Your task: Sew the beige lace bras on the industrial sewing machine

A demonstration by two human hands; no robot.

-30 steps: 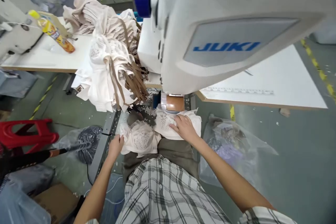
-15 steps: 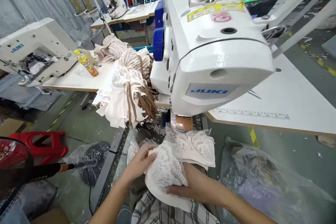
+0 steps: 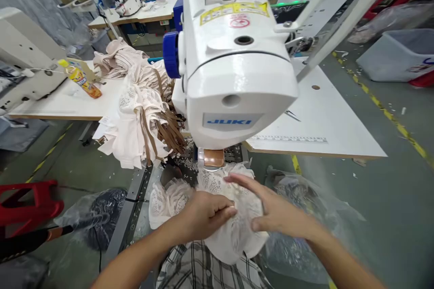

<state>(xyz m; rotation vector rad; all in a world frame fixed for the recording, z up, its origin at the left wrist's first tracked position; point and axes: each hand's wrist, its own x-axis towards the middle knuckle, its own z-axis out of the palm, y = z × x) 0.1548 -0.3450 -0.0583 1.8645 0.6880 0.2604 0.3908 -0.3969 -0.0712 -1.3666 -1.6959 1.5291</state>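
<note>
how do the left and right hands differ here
The left hand is curled, thumb and fingers pinched together; the right hand is spread, thumb apart from its fingers. The left hand's fingers point rightward, the right hand's leftward. Both are bare and at the pale lace garment.

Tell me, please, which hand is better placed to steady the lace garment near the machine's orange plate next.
Probably the right hand: it is open over the lace garment, its index finger reaching closest to the orange plate. The left hand seems occupied, pinching the garment farther from it.
</note>
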